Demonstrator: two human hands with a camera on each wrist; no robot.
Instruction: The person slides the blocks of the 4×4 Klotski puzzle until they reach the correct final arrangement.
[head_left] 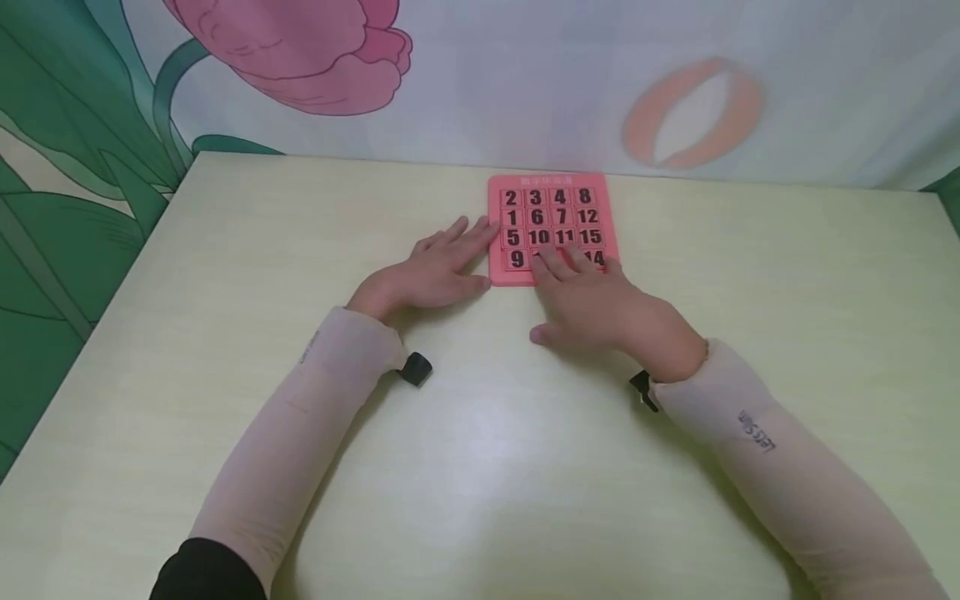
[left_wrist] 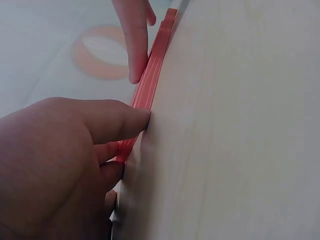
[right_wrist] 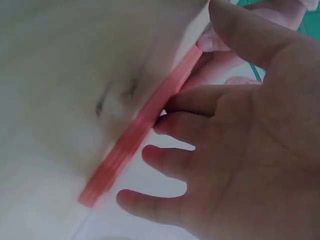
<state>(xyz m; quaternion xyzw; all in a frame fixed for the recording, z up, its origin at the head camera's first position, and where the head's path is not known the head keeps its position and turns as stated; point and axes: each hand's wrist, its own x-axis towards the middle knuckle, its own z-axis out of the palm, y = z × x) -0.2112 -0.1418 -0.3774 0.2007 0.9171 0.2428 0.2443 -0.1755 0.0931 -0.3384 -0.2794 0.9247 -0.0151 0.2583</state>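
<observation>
A pink sliding number puzzle [head_left: 553, 181] lies flat near the table's far edge. Its upper rows read 2 3 4 8, 1 6 7 12 and 5 10 11 15; in the bottom row 9 and 14 show, the middle being covered by fingers. Along the left side, my left hand [head_left: 438, 271] touches the frame with extended fingers, its thumb at the near left corner. My right hand [head_left: 592, 308] reaches over the near edge, straight fingertips on the lower tiles and thumb out to the side. The left wrist view shows the left thumb against the puzzle's edge [left_wrist: 157, 55].
The pale table [head_left: 450, 467] stretches out on all sides of the puzzle. Behind it hangs a cloth backdrop [head_left: 517, 92] with a pink flower and green leaves. Both forearms wear light sleeves [head_left: 300, 433], with a small black device [head_left: 416, 369] at the left wrist.
</observation>
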